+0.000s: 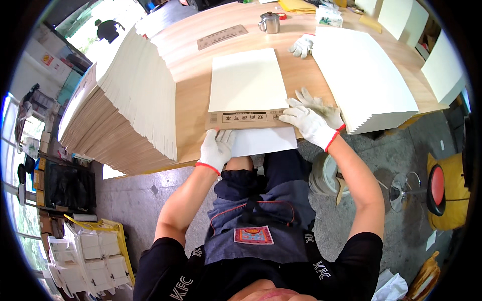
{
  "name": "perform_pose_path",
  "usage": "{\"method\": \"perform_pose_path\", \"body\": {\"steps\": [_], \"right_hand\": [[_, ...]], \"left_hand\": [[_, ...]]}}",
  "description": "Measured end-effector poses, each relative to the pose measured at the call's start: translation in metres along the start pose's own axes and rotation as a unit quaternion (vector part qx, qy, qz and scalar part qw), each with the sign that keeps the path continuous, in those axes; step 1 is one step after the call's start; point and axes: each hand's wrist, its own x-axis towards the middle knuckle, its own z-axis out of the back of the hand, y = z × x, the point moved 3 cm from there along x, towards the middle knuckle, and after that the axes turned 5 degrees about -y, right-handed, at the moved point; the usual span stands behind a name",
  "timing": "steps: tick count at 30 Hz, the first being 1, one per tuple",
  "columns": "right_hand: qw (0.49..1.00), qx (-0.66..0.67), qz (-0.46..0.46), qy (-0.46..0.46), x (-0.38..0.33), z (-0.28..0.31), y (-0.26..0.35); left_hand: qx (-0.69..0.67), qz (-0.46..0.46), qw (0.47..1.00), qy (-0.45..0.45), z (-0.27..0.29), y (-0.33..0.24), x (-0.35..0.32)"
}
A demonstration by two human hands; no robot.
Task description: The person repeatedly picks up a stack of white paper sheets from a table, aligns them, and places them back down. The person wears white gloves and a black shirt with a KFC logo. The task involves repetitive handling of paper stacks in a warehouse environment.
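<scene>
The pale wooden worktop [192,105] stands above a grey floor [133,193]; a paper pad [246,83] lies between stacks [369,75]. Left hand [217,149] touches its brown strip [228,120], grip unclear from here; right hand [307,123] rests there, fingers spread.

I have both arms reaching forward, bare below short black sleeves. The left forearm [185,201] angles up and inward to the white-gloved left hand [217,149], its fingers close together — how tightly they close, I can't tell. My right elbow bends outward, and the right forearm [354,175] leads to the gloved right hand [307,125] — back upward, fingers extended toward the left, slightly spread.
</scene>
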Motion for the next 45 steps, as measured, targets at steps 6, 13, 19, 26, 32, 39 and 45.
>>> {"method": "perform_pose_path", "body": {"steps": [6, 13, 19, 26, 32, 39, 45], "right_hand": [[0.87, 0.247, -0.426, 0.014, 0.044, 0.025, -0.017], [0.525, 0.65, -0.548, -0.033, 0.074, -0.037, -0.035], [0.574, 0.682, -0.434, -0.132, 0.073, -0.048, 0.002], [0.644, 0.677, -0.246, -0.258, 0.194, 0.047, 0.061], [0.713, 0.654, -0.089, -0.237, 0.366, 0.115, 0.176], [0.944, 0.277, -0.179, 0.011, 0.458, 0.075, 0.158], [0.979, 0.155, -0.079, -0.108, 0.449, 0.062, 0.157]], "left_hand": [[0.141, -0.033, 0.989, -0.033, -0.045, -0.025, 0.016], [0.256, -0.054, 0.965, 0.005, -0.076, -0.071, -0.026], [0.501, -0.313, 0.802, 0.087, -0.098, -0.105, -0.104], [0.377, -0.609, 0.676, 0.175, -0.09, -0.204, -0.239], [0.348, -0.71, 0.611, 0.04, -0.057, -0.345, -0.306], [0.618, -0.564, 0.505, -0.215, -0.028, -0.43, -0.259], [0.664, -0.526, 0.453, -0.279, -0.001, -0.452, -0.226]]}}
